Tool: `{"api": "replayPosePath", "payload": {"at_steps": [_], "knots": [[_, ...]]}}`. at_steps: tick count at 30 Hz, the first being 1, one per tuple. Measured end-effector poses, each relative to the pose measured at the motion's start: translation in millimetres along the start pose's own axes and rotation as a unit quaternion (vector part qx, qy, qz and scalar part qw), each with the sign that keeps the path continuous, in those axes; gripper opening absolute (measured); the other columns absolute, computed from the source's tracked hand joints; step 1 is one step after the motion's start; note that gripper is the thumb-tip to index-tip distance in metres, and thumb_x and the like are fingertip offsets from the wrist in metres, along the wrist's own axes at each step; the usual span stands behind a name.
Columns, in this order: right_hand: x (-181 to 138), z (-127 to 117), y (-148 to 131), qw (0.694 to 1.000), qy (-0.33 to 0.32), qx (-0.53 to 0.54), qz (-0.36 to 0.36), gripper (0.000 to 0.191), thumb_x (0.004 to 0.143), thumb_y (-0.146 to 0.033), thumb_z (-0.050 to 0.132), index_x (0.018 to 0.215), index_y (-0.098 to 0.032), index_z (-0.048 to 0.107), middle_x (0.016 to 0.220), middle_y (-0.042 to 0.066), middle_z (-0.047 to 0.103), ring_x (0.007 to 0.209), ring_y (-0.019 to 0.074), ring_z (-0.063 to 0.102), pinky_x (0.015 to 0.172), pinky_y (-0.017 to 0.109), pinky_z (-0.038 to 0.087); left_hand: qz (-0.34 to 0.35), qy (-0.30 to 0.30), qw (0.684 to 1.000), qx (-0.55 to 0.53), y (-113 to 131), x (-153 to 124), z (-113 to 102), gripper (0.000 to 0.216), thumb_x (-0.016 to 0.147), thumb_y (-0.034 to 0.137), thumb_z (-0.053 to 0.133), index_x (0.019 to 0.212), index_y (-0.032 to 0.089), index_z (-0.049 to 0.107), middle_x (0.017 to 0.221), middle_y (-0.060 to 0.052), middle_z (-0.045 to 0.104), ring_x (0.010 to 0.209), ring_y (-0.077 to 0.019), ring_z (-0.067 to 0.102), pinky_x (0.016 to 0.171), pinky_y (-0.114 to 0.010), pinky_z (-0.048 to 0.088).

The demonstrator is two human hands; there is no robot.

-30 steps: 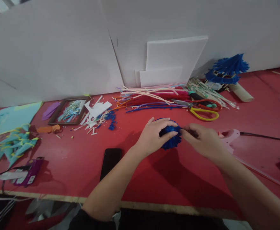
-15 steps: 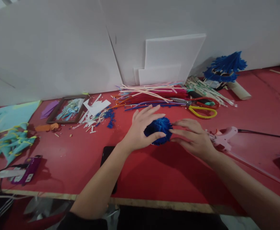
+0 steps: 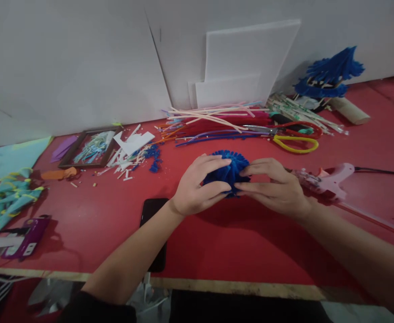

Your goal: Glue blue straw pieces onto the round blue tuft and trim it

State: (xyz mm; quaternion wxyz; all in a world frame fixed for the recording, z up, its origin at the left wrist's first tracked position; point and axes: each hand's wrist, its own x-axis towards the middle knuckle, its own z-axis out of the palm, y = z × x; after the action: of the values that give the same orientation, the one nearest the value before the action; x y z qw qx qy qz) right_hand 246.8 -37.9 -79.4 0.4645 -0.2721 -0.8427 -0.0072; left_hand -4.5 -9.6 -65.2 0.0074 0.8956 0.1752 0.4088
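Observation:
Between my two hands is a blue fuzzy cone (image 3: 229,172) made of pipe-cleaner-like strips, with a frilled rim, over the red table. My left hand (image 3: 200,184) curves round its left side, thumb in front and fingers over the far side. From the right, the fingers of my right hand (image 3: 273,186) press on the cone's near and right side. The palms hide part of both sides. Right of my right hand lies a pink glue gun (image 3: 334,183) with a black cord.
Behind the hands lie bundled pipe cleaners (image 3: 213,123) and scissors (image 3: 294,139) with red and yellow handles. A black phone (image 3: 158,251) is beside my left forearm. Another blue piece (image 3: 331,72) stands at back right. Paper scraps (image 3: 134,143), a frame (image 3: 65,159) and teal cones (image 3: 11,193) lie left.
My right hand has moved in from the cone's edge and now presses on its side. The left fingers have closed in on it. The camera view has shifted slightly.

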Motion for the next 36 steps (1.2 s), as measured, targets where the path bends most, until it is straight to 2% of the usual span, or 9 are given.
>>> {"api": "replayPosePath", "payload": {"at_steps": [6,9,12,15,20,23,27,32,36], "knots": [[0,1,-7,0.999,0.021,-0.039,-0.004,0.017,0.097,-0.031,0.066,0.102,-0.041,0.079,0.103,0.001,0.078,0.098,0.0184,0.073,0.09,0.039,0.061,-0.004,-0.003,1.0,0.006,0,-1,4,0.02,0.099,0.04,0.062,0.092,0.03,0.078,0.123,-0.005,0.078,0.13,-0.0248,0.066,0.11,-0.05,0.055],[-1,4,-8,0.999,0.026,-0.046,-0.004,0.014,0.097,-0.032,0.067,0.098,-0.039,0.079,0.1,0.001,0.076,0.097,0.0193,0.072,0.088,0.04,0.061,0.028,0.033,0.999,0.029,2,0,5,0.016,0.099,0.037,0.064,0.093,0.029,0.077,0.121,-0.005,0.079,0.128,-0.0244,0.068,0.103,-0.046,0.06],[-1,6,-12,0.998,0.042,-0.049,-0.001,0.014,0.096,-0.027,0.067,0.1,-0.037,0.077,0.102,0.001,0.076,0.1,0.0202,0.07,0.091,0.04,0.059,0.058,0.077,0.995,0.032,3,1,8,0.009,0.097,0.031,0.068,0.094,0.026,0.075,0.12,-0.007,0.078,0.127,-0.0255,0.068,0.1,-0.044,0.062],[1,10,-18,0.996,0.063,-0.065,0.007,0.017,0.094,-0.021,0.068,0.098,-0.036,0.074,0.101,-0.001,0.075,0.099,0.02,0.07,0.091,0.04,0.057,0.067,0.097,0.993,0.02,3,3,12,0.004,0.095,0.028,0.071,0.093,0.024,0.072,0.119,-0.008,0.078,0.125,-0.0257,0.069,0.101,-0.045,0.062],[4,14,-19,0.992,0.08,-0.102,-0.003,0.015,0.094,-0.017,0.068,0.095,-0.032,0.069,0.096,0.0,0.073,0.093,0.0192,0.068,0.088,0.04,0.055,0.098,0.121,0.988,0.018,0,5,16,0.01,0.09,0.025,0.077,0.092,0.019,0.069,0.115,-0.01,0.078,0.12,-0.026,0.07,0.1,-0.045,0.063],[1,13,-13,0.994,0.067,-0.084,-0.011,0.011,0.094,-0.024,0.071,0.101,-0.032,0.069,0.106,0.002,0.072,0.1,0.0211,0.068,0.09,0.042,0.056,0.099,0.121,0.988,0.013,-1,5,16,0.009,0.091,0.024,0.076,0.093,0.02,0.069,0.116,-0.011,0.077,0.123,-0.0271,0.069,0.102,-0.046,0.062],[-5,7,-4,0.995,0.074,-0.071,-0.009,0.019,0.089,-0.025,0.077,0.107,-0.031,0.07,0.118,0.005,0.069,0.106,0.0219,0.067,0.086,0.041,0.058,0.09,0.093,0.992,-0.004,-1,4,13,0.005,0.093,0.019,0.072,0.095,0.018,0.068,0.119,-0.014,0.076,0.129,-0.0285,0.067,0.106,-0.047,0.06],[-8,6,-1,0.996,0.067,-0.064,0.0,0.021,0.088,-0.018,0.075,0.101,-0.034,0.074,0.122,0.005,0.066,0.109,0.0219,0.063,0.079,0.038,0.056,0.062,0.065,0.996,-0.012,-1,3,7,0.007,0.093,0.021,0.073,0.098,0.019,0.068,0.122,-0.014,0.076,0.131,-0.0306,0.067,0.116,-0.057,0.05],[-5,12,-1,0.995,0.079,-0.056,-0.007,0.022,0.088,-0.021,0.077,0.104,-0.036,0.075,0.121,0.003,0.065,0.108,0.0222,0.062,0.079,0.039,0.055,0.063,0.07,0.995,-0.017,-2,2,7,0.011,0.093,0.025,0.076,0.101,0.02,0.071,0.121,-0.013,0.078,0.132,-0.0294,0.067,0.117,-0.056,0.05]]}}
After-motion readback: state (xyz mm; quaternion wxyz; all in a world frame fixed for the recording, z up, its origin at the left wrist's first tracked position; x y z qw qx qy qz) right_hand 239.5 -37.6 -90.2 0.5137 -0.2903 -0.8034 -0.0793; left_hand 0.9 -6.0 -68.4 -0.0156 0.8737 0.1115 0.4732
